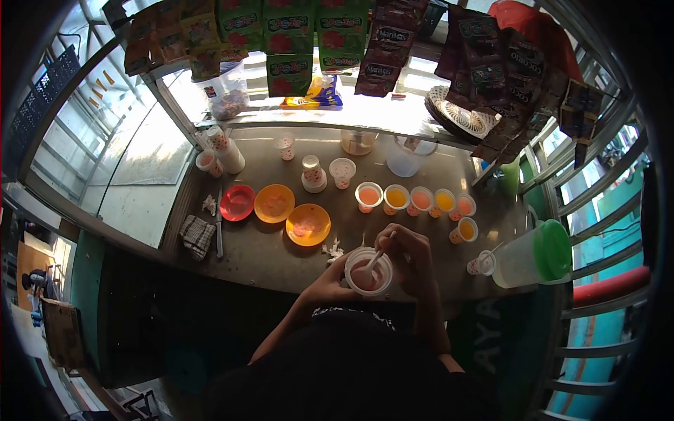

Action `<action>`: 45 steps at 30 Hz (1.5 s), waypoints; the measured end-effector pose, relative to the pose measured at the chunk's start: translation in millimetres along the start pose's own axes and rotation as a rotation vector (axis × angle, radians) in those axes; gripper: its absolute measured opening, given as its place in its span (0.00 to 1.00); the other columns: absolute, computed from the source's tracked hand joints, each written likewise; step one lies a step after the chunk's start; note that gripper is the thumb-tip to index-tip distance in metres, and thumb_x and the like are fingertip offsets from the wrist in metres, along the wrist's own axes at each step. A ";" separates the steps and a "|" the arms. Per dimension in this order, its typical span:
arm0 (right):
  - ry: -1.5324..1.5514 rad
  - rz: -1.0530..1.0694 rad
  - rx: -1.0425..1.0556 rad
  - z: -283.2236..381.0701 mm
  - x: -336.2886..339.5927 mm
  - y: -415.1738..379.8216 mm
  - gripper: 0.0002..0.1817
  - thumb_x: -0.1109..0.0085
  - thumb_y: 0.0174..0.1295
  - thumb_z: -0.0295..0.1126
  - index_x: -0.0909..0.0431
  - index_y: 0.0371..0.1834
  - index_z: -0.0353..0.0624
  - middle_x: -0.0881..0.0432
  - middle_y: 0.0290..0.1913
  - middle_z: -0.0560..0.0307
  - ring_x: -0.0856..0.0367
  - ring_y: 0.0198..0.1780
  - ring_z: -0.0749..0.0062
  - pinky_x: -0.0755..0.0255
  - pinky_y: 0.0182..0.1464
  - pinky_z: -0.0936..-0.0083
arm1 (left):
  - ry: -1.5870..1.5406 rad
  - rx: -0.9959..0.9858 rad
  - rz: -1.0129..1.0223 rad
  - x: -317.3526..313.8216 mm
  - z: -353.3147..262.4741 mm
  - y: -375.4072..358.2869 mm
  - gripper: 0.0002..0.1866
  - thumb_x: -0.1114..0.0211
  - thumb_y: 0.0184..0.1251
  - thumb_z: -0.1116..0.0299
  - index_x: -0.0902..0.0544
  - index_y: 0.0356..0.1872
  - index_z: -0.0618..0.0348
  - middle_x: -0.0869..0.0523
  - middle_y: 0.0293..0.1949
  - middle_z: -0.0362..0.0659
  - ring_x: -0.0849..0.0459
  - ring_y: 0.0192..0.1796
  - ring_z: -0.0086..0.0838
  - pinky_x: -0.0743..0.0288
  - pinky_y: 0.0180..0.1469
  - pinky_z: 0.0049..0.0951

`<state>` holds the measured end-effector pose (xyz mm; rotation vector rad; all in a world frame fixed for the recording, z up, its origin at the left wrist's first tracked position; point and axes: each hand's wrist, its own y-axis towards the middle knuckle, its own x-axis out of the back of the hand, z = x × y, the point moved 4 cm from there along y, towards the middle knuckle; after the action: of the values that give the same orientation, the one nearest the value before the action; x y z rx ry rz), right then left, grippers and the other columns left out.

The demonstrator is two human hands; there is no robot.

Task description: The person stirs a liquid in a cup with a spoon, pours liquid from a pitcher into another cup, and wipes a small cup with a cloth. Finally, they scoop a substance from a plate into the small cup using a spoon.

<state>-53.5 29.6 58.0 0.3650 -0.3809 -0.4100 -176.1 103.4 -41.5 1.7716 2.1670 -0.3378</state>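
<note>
Close to my body, my left hand (328,283) is wrapped around a plastic cup (364,279) with a pinkish drink in it. Fingers closed, my right hand (408,254) grips a pale spoon (375,260) whose lower end dips into that drink. Just beyond my hands stands a row of several filled cups, among them a pink one (368,197) and an orange one (396,200). Another orange cup (464,230) stands apart, nearer to me on the right. A crumpled white scrap (333,250) lies beside my left hand.
Left on the counter are a red plate (237,203), two orange plates (274,203), a knife (219,231) and a checked cloth (198,236). A green-lidded jug (523,263) and a small cup (481,263) stand right. Stacked cups (229,155) stand behind; drink sachets (290,42) hang overhead.
</note>
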 end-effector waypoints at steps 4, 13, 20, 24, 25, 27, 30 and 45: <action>-0.062 -0.065 -0.015 2.0 6.0 -7.3 0.05 0.48 0.64 0.20 0.28 0.29 0.33 0.24 0.27 0.56 0.26 0.27 0.78 0.32 0.31 0.80 | 0.052 -0.003 0.019 -4.6 -4.8 5.5 0.40 0.22 0.45 0.65 0.31 0.62 0.61 0.22 0.54 0.41 0.24 0.57 0.24 0.31 0.63 0.29; -0.023 -0.084 -0.024 -8.1 23.5 -21.8 0.04 0.47 0.64 0.20 0.27 0.31 0.34 0.21 0.30 0.52 0.20 0.29 0.69 0.27 0.33 0.75 | 0.010 0.018 0.113 -14.0 4.7 19.8 0.39 0.21 0.44 0.64 0.30 0.60 0.61 0.22 0.53 0.41 0.23 0.56 0.24 0.31 0.61 0.28; -0.043 -0.075 -0.060 -6.3 32.6 -25.9 0.04 0.46 0.64 0.20 0.28 0.30 0.34 0.21 0.30 0.53 0.21 0.29 0.71 0.28 0.32 0.76 | 0.027 0.044 0.172 -20.4 2.8 31.6 0.37 0.22 0.45 0.65 0.28 0.59 0.62 0.22 0.54 0.41 0.23 0.56 0.23 0.31 0.60 0.27; -0.084 -0.169 -0.064 -3.4 37.2 -28.3 0.05 0.47 0.64 0.20 0.28 0.30 0.34 0.23 0.28 0.54 0.23 0.29 0.75 0.30 0.32 0.78 | 0.063 -0.075 0.143 -25.9 -6.3 36.0 0.37 0.23 0.45 0.65 0.28 0.59 0.64 0.20 0.52 0.41 0.22 0.55 0.24 0.31 0.61 0.28; -0.069 -0.115 -0.083 -3.6 35.1 -28.8 0.06 0.48 0.65 0.21 0.28 0.29 0.33 0.23 0.27 0.56 0.24 0.29 0.78 0.31 0.31 0.80 | -0.016 -0.074 0.131 -25.9 -6.6 36.3 0.37 0.23 0.44 0.66 0.28 0.59 0.64 0.20 0.52 0.41 0.22 0.55 0.24 0.31 0.61 0.28; -0.099 -0.171 -0.057 -2.8 35.6 -29.7 0.06 0.48 0.65 0.21 0.28 0.29 0.34 0.24 0.27 0.55 0.24 0.29 0.78 0.31 0.32 0.80 | 0.035 -0.032 0.123 -23.4 -4.1 31.9 0.38 0.23 0.43 0.66 0.28 0.59 0.65 0.20 0.52 0.41 0.22 0.55 0.24 0.30 0.60 0.28; -0.138 -0.199 -0.037 1.3 36.3 -28.3 0.06 0.48 0.65 0.22 0.28 0.29 0.34 0.23 0.26 0.55 0.24 0.28 0.76 0.31 0.32 0.79 | 0.090 -0.029 0.123 -18.9 1.0 32.4 0.39 0.22 0.41 0.67 0.28 0.58 0.66 0.20 0.52 0.41 0.22 0.54 0.25 0.29 0.59 0.28; -0.395 -0.338 0.300 16.2 37.2 -25.1 0.01 0.43 0.56 0.20 0.25 0.30 0.36 0.21 0.28 0.51 0.20 0.28 0.61 0.28 0.30 0.70 | 0.750 -0.601 -0.200 -29.8 -40.1 53.2 0.30 0.21 0.39 0.70 0.22 0.49 0.63 0.18 0.50 0.49 0.17 0.51 0.39 0.23 0.53 0.35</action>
<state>-36.7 -12.7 72.1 0.6473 -0.7752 -0.7632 -122.5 102.4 8.1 1.4446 2.5206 0.9917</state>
